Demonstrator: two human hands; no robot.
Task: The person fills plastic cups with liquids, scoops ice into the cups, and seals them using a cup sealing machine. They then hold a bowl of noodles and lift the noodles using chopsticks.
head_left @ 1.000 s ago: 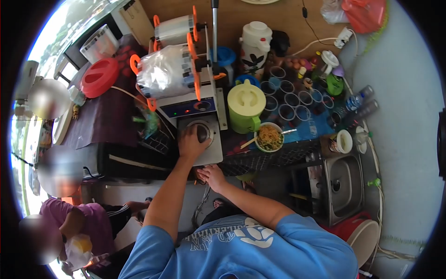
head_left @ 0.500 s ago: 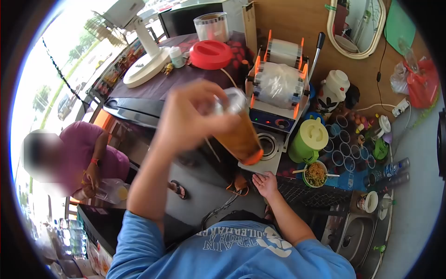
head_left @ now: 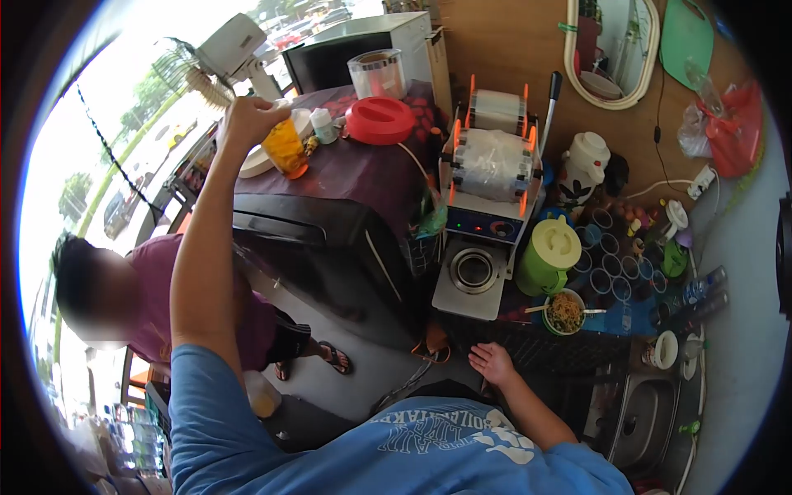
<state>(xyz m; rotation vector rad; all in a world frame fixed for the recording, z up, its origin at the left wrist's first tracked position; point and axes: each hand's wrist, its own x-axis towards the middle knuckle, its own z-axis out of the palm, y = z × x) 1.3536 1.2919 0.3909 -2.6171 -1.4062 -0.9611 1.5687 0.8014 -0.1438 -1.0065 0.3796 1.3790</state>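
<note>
My left hand [head_left: 252, 124] is stretched far out to the upper left, its fingers closed around the top of a clear plastic cup [head_left: 285, 150] of amber drink. The cup is at the dark red cloth [head_left: 355, 177]; whether its base touches the cloth I cannot tell. My right hand [head_left: 492, 363] is low in front of my body, palm up, with the fingers extended and nothing in them. Above it is the cup sealing machine [head_left: 485, 221], film rolls on top and a round cup holder [head_left: 473, 271] at its front.
A red lid [head_left: 379, 121], a small white bottle [head_left: 322, 126] and a fan [head_left: 235, 45] are near the cup. Right of the sealer stand a green pitcher [head_left: 549, 256], a bowl of noodles [head_left: 565, 314] and several plastic cups. Another person [head_left: 148, 289] stands at my left.
My left hand has carried the cup from in front of the sealer to the cloth-covered surface at upper left. My right hand has moved away from the sealer's edge, down toward me.
</note>
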